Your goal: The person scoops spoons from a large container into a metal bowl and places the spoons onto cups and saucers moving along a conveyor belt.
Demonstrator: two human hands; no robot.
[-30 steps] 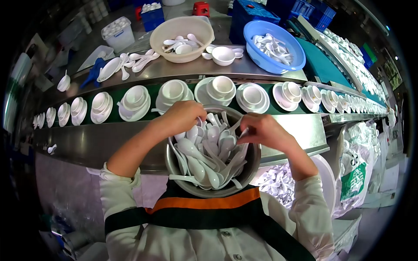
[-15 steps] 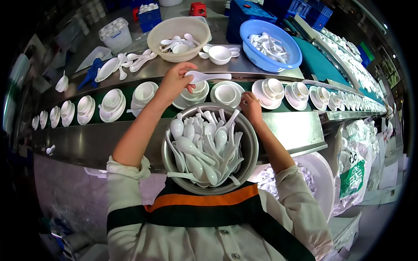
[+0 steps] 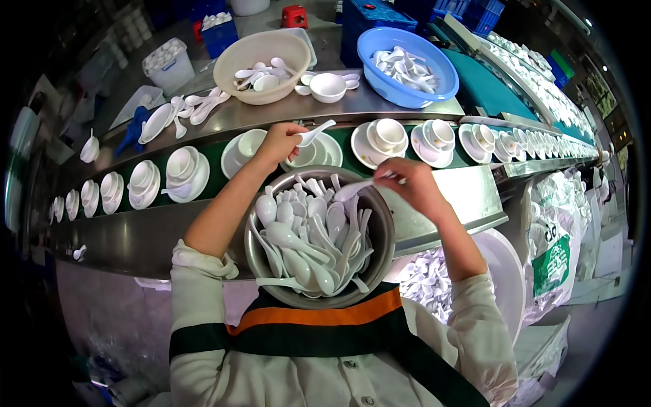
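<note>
My left hand [image 3: 280,144] is closed on the bowl end of a white spoon [image 3: 319,131], held over a cup-and-saucer set on the green belt. The handle points up and right. My right hand [image 3: 415,183] pinches the handle of a second spoon [image 3: 352,190]; its bowl end lies at the upper rim of the spoon pile. A steel basin [image 3: 386,234] full of white spoons stands against my apron. Beneath my left hand sits a saucer [image 3: 330,147] with a small bowl, partly hidden. A saucer set [image 3: 363,152] is just beyond my right hand.
Sets of bowls and saucers line the belt [image 3: 344,139] both ways. On the steel ledge behind stand a cream basin [image 3: 227,74] and a blue basin [image 3: 444,81] with spoons, and a white bowl [image 3: 328,88]. A tub [image 3: 502,271] of spoons stands below right.
The dish sets have shifted left along the belt. My left hand has come down, its spoon now tilted. My right hand has moved from the belt to the basin and taken hold of a spoon.
</note>
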